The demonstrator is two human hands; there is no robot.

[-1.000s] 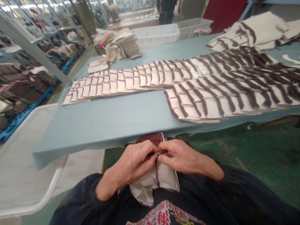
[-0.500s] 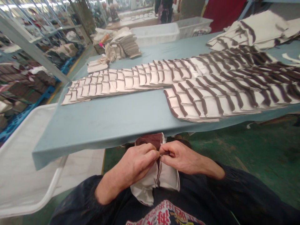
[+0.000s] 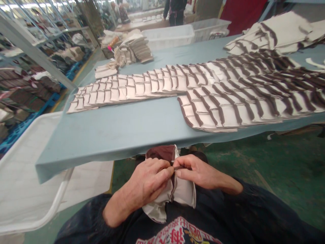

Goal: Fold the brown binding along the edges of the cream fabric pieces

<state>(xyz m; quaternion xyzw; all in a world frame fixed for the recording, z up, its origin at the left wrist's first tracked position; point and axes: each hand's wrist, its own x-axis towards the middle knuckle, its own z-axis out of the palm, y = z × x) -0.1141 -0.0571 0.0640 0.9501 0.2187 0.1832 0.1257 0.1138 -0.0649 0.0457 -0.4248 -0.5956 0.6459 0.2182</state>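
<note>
A cream fabric piece with a dark brown lining and seam [image 3: 183, 193] hangs between my hands, just below the front edge of the table. My left hand [image 3: 149, 179] pinches its seam from the left, fingers curled over the cloth. From the other side, my right hand [image 3: 196, 171] grips the same seam between thumb and fingers, a dark strip of cloth showing in the grip. The fingertips of both hands nearly meet. Part of the cloth is hidden behind the hands, and its lower end rests against my dark clothing.
Overlapping rows of cream pieces with brown edges [image 3: 218, 108] lie on the blue-covered table [image 3: 114, 128]. Folded cloth stacks [image 3: 138, 45] stand at the back left. White bins [image 3: 169, 35] sit behind the table, and a white cart [image 3: 33, 189] is at my left. A person [image 3: 176, 12] stands far back.
My hands stay on the seam, with slight finger movement; the left hand has shifted slightly down. More dark strip shows at my right fingers. The far person has moved slightly.
</note>
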